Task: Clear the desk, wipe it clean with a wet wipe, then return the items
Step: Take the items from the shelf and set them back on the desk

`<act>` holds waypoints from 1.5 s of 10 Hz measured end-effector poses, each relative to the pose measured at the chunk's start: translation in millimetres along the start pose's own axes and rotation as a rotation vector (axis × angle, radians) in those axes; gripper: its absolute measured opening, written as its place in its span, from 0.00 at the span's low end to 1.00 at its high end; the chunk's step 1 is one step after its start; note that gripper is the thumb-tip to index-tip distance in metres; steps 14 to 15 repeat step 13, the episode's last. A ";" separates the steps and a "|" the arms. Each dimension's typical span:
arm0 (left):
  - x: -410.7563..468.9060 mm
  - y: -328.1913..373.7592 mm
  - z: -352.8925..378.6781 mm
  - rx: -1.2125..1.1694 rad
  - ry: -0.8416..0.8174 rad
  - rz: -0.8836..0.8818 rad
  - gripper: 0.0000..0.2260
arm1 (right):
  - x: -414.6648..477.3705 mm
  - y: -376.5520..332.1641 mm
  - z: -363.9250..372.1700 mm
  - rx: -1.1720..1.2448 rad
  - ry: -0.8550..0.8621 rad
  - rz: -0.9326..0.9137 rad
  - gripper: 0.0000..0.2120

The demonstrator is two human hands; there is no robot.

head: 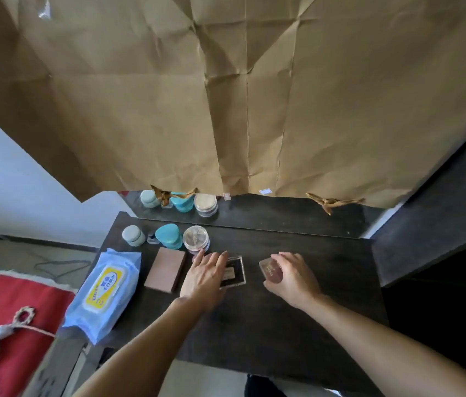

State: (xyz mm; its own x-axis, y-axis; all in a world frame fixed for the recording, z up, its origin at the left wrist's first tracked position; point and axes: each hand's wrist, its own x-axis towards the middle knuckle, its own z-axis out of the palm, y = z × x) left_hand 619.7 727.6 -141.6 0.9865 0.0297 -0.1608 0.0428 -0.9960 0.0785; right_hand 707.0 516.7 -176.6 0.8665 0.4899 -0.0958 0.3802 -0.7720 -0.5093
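Note:
On the dark desk [297,325], my left hand [206,277] lies on a clear flat case with a dark inside [236,272], fingers spread over its left part. My right hand [292,277] is closed around a small brownish clear box [270,269] just right of the case. A pink-brown flat box [166,269] lies left of my left hand. A blue wet wipe pack with a yellow label [106,290] rests at the desk's left edge. At the back left stand a pale green jar [134,235], a teal container [169,236] and a clear round jar [196,237].
A mirror strip [269,214] behind the desk reflects the jars. Crumpled brown paper [226,96] hangs above it. A red cloth with string [11,316] lies at the lower left. A dark cabinet side [440,224] borders the desk on the right.

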 end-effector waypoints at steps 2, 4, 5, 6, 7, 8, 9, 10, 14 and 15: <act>74.7 -31.3 21.4 0.050 -0.101 0.071 0.33 | 58.7 3.3 29.7 0.000 -0.033 0.049 0.30; 110.4 -43.5 50.8 0.076 -0.156 0.139 0.27 | 89.7 -2.2 51.9 -0.041 -0.040 0.101 0.22; 119.3 -50.9 61.2 0.086 -0.154 0.186 0.25 | 98.3 -3.7 58.7 -0.079 -0.038 0.115 0.21; 122.6 -55.6 67.0 0.049 -0.140 0.224 0.26 | 99.7 -4.2 64.6 -0.099 -0.020 0.136 0.23; 121.4 -55.8 69.4 -0.006 -0.151 0.212 0.26 | 97.9 -3.0 67.6 -0.086 -0.012 0.141 0.23; 116.0 -56.3 67.3 -0.026 -0.178 0.211 0.24 | 96.1 -3.5 68.1 -0.090 -0.037 0.130 0.23; 104.9 -59.1 57.5 -0.048 -0.150 0.203 0.20 | 91.5 -9.1 65.3 -0.140 -0.062 0.135 0.20; 87.2 -66.3 42.0 -0.109 -0.061 0.185 0.16 | 84.6 -20.0 60.6 -0.221 -0.015 0.125 0.17; 2.7 -152.0 6.7 -0.051 -0.088 0.126 0.15 | 54.3 -106.9 78.0 -0.095 0.123 0.174 0.12; 2.7 -152.0 6.7 -0.051 -0.088 0.126 0.15 | 54.3 -106.9 78.0 -0.095 0.123 0.174 0.12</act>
